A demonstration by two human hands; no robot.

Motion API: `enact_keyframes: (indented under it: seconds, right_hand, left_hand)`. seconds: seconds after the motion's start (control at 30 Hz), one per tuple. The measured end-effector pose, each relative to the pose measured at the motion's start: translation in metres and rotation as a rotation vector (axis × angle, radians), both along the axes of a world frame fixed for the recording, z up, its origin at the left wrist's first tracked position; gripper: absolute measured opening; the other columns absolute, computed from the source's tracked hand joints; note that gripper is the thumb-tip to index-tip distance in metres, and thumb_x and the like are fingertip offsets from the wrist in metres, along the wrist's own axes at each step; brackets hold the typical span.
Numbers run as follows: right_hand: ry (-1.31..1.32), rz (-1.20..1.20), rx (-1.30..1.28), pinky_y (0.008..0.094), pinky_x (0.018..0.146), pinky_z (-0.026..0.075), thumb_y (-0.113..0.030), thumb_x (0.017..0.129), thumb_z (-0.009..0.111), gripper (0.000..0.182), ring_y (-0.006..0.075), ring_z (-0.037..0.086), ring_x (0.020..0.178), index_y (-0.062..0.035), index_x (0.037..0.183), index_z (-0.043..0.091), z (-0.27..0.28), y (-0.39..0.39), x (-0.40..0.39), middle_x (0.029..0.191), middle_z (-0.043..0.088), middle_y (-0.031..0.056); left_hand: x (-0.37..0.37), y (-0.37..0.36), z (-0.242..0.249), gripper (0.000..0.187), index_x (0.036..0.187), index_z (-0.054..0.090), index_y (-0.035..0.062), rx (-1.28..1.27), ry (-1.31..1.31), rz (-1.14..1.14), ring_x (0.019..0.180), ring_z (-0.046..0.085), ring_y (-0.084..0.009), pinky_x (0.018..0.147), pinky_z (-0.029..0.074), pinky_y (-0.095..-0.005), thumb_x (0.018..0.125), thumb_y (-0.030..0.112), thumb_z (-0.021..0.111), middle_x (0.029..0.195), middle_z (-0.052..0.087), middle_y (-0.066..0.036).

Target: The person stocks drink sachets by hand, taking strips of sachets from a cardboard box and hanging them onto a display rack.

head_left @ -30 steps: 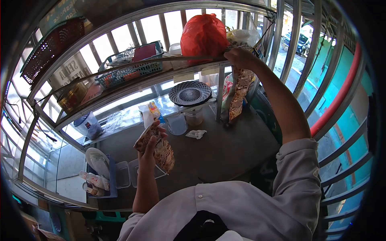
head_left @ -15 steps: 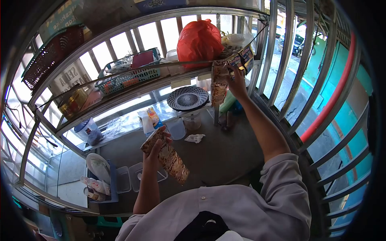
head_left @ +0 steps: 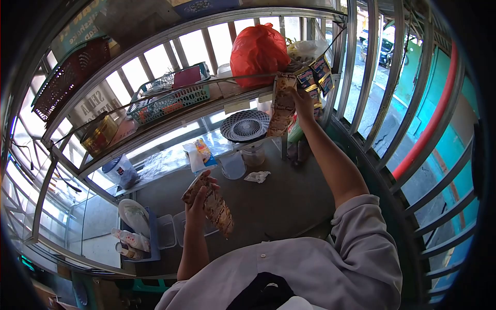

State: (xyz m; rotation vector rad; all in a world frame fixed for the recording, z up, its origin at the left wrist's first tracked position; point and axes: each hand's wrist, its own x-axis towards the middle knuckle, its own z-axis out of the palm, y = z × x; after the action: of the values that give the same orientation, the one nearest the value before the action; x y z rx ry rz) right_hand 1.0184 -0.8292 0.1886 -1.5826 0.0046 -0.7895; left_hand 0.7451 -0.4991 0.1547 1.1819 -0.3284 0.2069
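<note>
In my left hand (head_left: 197, 196), low over the counter, is a folded strip of brown printed sachets (head_left: 219, 213), with the fingers closed round its upper part. My right hand (head_left: 300, 102) reaches up to the shelf's right end. Its fingers are closed on the edge of a second brown sachet strip (head_left: 280, 111), which hangs down beside the shelf edge. Just right of these fingers hang dark and yellow sachets (head_left: 315, 77). A dark patterned plate (head_left: 244, 125) stands left of the hanging strip.
A red plastic bag (head_left: 260, 54) and a green basket (head_left: 170, 101) sit on the shelf. On the counter (head_left: 279, 206) are a crumpled white tissue (head_left: 257, 176), a clear container (head_left: 233, 165) and a blue tray (head_left: 154, 232) with cups. Metal bars (head_left: 382, 93) close off the right side.
My right hand has shifted left from the dark sachets onto the hanging brown strip. The strip in my left hand has swung slightly, and the view has moved a little.
</note>
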Motion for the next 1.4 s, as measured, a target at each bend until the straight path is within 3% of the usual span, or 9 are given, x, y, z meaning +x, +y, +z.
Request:
enact_keyframes:
  seconds: [0.1,0.2,0.5,0.63,0.9,1.07,1.27,1.33,1.4]
  right_hand:
    - [0.118,0.175,-0.018,0.0279,0.066,0.046,-0.035,0.086,0.065,0.038,0.0131,0.060,0.072,-0.0002,0.100,0.065,0.016,-0.007,0.009,0.081,0.065,0.0044]
    - [0.188,0.651,0.578,0.0366,0.069,0.058,-0.035,0.089,0.062,0.035,0.0195,0.068,0.084,-0.0079,0.111,0.059,0.043,-0.001,-0.007,0.097,0.066,0.0056]
    - [0.138,0.770,0.436,0.0389,0.066,0.059,-0.022,0.088,0.060,0.024,0.0202,0.067,0.080,-0.0131,0.110,0.057,0.059,-0.017,-0.016,0.093,0.064,0.0028]
    - [0.151,0.809,0.411,0.0235,0.047,0.049,-0.015,0.086,0.057,0.022,0.0176,0.063,0.063,-0.0132,0.108,0.057,0.040,-0.034,-0.015,0.085,0.061,0.0025]
    - [0.067,0.532,0.431,0.0282,0.060,0.051,-0.017,0.085,0.062,0.022,0.0155,0.064,0.071,-0.0089,0.105,0.061,0.000,-0.011,0.009,0.085,0.064,0.0027]
    - [-0.032,-0.048,-0.018,0.0335,0.072,0.046,-0.017,0.086,0.061,0.024,0.0205,0.059,0.078,-0.0023,0.105,0.057,-0.040,-0.005,0.026,0.087,0.059,0.0079]
    - [-0.248,-0.163,-0.540,0.0406,0.079,0.044,-0.008,0.078,0.058,0.030,0.0303,0.051,0.094,-0.0053,0.107,0.052,-0.065,0.055,-0.072,0.105,0.048,0.0166]
    - [-0.256,0.037,-0.537,0.0405,0.078,0.043,-0.008,0.078,0.058,0.029,0.0303,0.051,0.094,-0.0049,0.106,0.052,-0.051,0.074,-0.110,0.104,0.048,0.0165]
    - [-0.269,0.215,-0.523,0.0403,0.078,0.043,-0.007,0.078,0.057,0.027,0.0303,0.051,0.094,-0.0045,0.105,0.052,-0.036,0.086,-0.141,0.103,0.048,0.0165]
  left_hand:
    - [0.001,0.003,-0.003,0.044,0.130,0.048,-0.0024,-0.013,-0.001,0.005,0.096,0.059,-0.0143,0.083,0.047,-0.0276,0.093,0.021,0.055,0.107,0.060,-0.010]
    - [0.003,0.003,-0.005,0.044,0.130,0.048,-0.0025,-0.013,0.002,0.005,0.096,0.059,-0.0145,0.083,0.047,-0.0276,0.093,0.021,0.055,0.107,0.059,-0.010]
    - [0.007,0.001,-0.009,0.044,0.129,0.049,-0.0020,-0.026,0.028,-0.010,0.096,0.059,-0.0154,0.083,0.048,-0.0283,0.092,0.020,0.056,0.107,0.060,-0.010]
    - [0.007,0.004,-0.013,0.047,0.131,0.045,-0.0047,-0.009,0.034,0.012,0.094,0.060,-0.0158,0.081,0.051,-0.0289,0.092,0.019,0.056,0.106,0.059,-0.010]
    - [0.008,0.006,-0.015,0.044,0.129,0.050,-0.0020,-0.010,0.026,-0.020,0.099,0.058,-0.0156,0.086,0.047,-0.0291,0.093,0.023,0.055,0.111,0.059,-0.010]
    - [0.011,0.007,-0.009,0.047,0.129,0.051,0.0008,0.131,0.080,-0.116,0.107,0.055,-0.0157,0.091,0.044,-0.0295,0.097,0.036,0.049,0.123,0.056,-0.010]
    - [0.050,0.005,-0.013,0.062,0.126,0.055,0.0021,0.870,-0.300,-0.062,0.108,0.055,-0.0155,0.093,0.043,-0.0295,0.097,0.053,0.036,0.125,0.057,-0.010]
    - [0.072,0.001,-0.009,0.065,0.124,0.054,0.0000,-0.068,0.403,-0.585,0.100,0.061,-0.0191,0.087,0.049,-0.0329,0.096,0.055,0.035,0.113,0.062,-0.012]
    - [0.084,-0.002,-0.017,0.062,0.119,0.056,-0.0017,-0.243,0.459,-0.658,0.091,0.064,-0.0220,0.081,0.052,-0.0339,0.096,0.053,0.037,0.105,0.064,-0.013]
